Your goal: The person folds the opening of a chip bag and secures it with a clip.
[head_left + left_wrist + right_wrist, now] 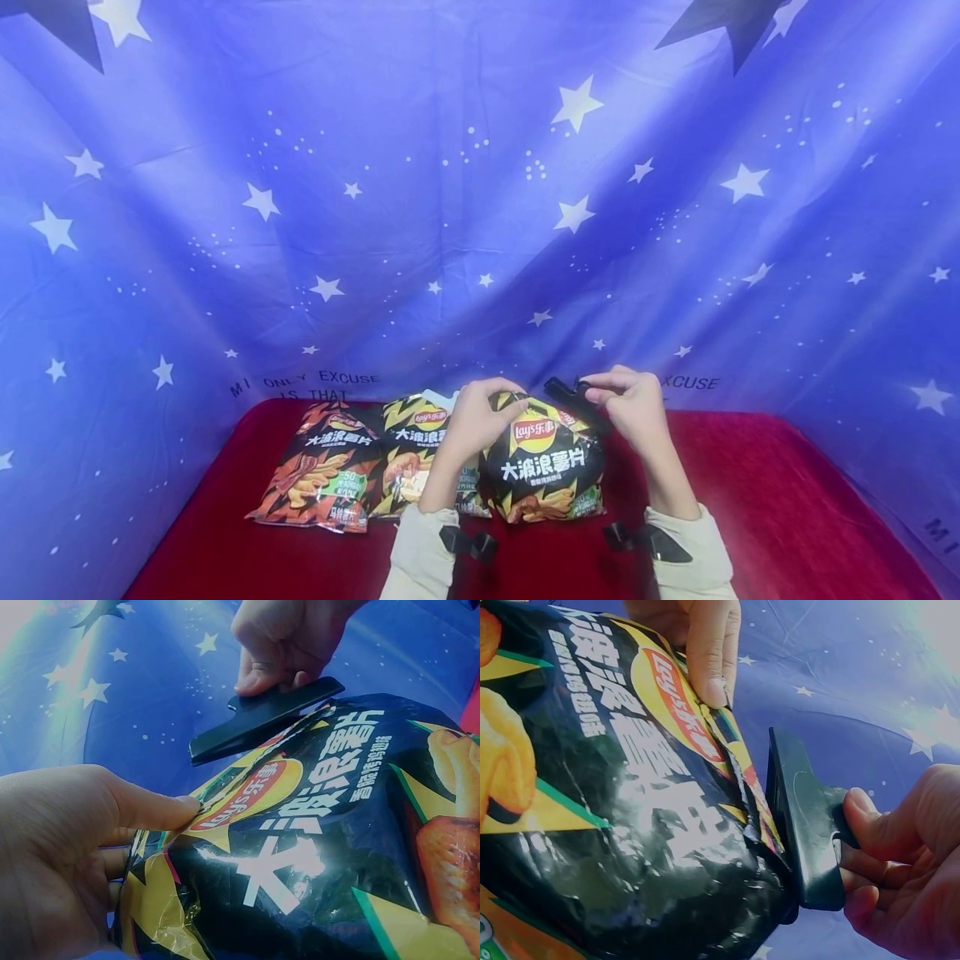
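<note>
A black and yellow Lay's chip bag (542, 467) stands at the middle of the table, its top edge folded over. My left hand (480, 417) pinches the folded top at its left end, thumb on the front, as the left wrist view shows. In my right hand (630, 408) a black bag clip (804, 825) is pinched by its handles between thumb and fingers. The clip's long jaws lie along the right part of the fold, right at the bag's edge in the right wrist view.
On the red tablecloth (750, 517), left of the held bag, sit a red and black chip bag (318, 471) and another yellow and black one (408, 450), which carries a pale clip (441, 398) at its top. A blue star-printed cloth (450, 208) hangs behind.
</note>
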The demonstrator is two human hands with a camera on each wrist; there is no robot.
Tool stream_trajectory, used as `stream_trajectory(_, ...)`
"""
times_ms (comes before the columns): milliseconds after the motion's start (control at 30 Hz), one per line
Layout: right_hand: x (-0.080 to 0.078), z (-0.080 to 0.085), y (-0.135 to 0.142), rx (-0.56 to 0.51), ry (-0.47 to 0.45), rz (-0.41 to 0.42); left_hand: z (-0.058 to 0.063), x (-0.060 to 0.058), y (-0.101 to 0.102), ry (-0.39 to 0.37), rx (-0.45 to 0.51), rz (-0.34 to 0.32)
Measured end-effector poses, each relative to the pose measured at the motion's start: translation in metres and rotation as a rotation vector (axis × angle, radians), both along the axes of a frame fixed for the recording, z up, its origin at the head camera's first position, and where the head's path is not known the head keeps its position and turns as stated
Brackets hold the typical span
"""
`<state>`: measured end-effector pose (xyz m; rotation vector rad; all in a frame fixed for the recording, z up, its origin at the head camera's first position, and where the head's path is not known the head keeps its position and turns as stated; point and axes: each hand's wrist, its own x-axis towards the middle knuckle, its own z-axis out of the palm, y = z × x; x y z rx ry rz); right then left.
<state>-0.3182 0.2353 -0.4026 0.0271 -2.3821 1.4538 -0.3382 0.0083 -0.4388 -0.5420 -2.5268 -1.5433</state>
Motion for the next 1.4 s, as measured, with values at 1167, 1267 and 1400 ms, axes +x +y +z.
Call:
stream_trajectory(1167, -0.006, -0.011, -0.014, -0.039, -0.015, 0.066, 0.001, 0.003, 0.000, -0.015, 0.027, -0.008)
stream_trajectory(1267, -0.006, -0.011, -0.014, -0.037, -0.008, 0.068, 0.002, 0.003, 0.000, -0.018, 0.032, -0.009)
stream_trajectory(1400, -0.006, -0.011, -0.014, -0.037, -0.003, 0.071, 0.003, 0.004, 0.000, -0.021, 0.038, -0.013)
